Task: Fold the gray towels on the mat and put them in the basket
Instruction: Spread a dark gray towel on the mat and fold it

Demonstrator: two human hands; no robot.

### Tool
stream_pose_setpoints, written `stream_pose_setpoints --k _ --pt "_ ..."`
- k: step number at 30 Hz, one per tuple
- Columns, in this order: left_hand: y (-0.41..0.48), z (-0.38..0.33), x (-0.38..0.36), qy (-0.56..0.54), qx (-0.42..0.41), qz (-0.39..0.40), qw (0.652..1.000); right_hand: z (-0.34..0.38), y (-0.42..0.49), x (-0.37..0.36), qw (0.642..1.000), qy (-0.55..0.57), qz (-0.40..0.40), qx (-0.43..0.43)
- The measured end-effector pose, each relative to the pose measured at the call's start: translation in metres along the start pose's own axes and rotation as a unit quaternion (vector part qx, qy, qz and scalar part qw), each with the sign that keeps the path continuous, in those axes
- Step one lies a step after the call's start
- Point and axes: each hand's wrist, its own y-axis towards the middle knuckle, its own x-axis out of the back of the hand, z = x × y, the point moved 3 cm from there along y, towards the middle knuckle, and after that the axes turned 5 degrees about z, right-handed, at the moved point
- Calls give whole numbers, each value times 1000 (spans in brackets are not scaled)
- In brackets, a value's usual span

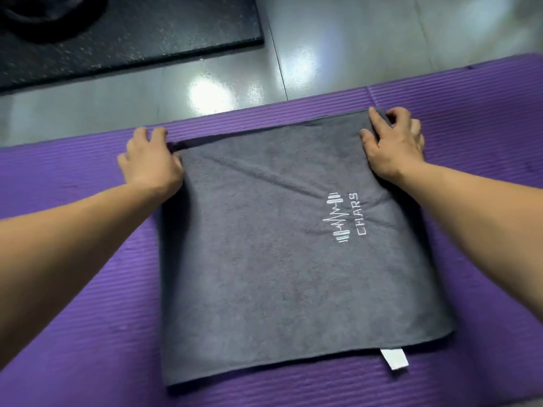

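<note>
The purple mat ran off the left, right and bottom edges of the frame, and both forearms were cut by the side edges. At the upper corners of the gray towel, the fingertips of the left hand curled out of sight, and the right hand hid its own outer fingers. In the upper left, the black mat was cropped, and the dark curved thing on it could not be identified. Any print on the white tag was too small to read.

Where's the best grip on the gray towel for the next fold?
Take the gray towel by its two far corners, one from each outer side, where the left hand and right hand pinch it. It lies flat on the purple mat, so only edges and corners can be pinched.
</note>
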Motion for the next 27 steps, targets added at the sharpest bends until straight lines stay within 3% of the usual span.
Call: stream_pose_setpoints --k 3,7,11,13,15,19,27 --pt "-63 -4 -18 -14 -86 12 996 1 6 6 999 -6 32 -15" --pt "-171 -11 -59 14 -169 85 982 13 -11 11 997 -22 78 -19" --pt "-233 -9 -95 76 -209 98 970 29 -111 -11 995 -78 3 63" --pt "-244 0 -100 84 -203 87 972 47 -172 -36 986 -71 21 151" --pt "-251 12 -102 92 -183 84 975 50 -213 -61 974 -105 73 186" --pt "-263 37 -97 74 -120 84 986 16 -235 -70 967 -166 72 180" --pt "-282 80 -77 -41 -46 59 996 13 -237 -57 977 -160 48 131"
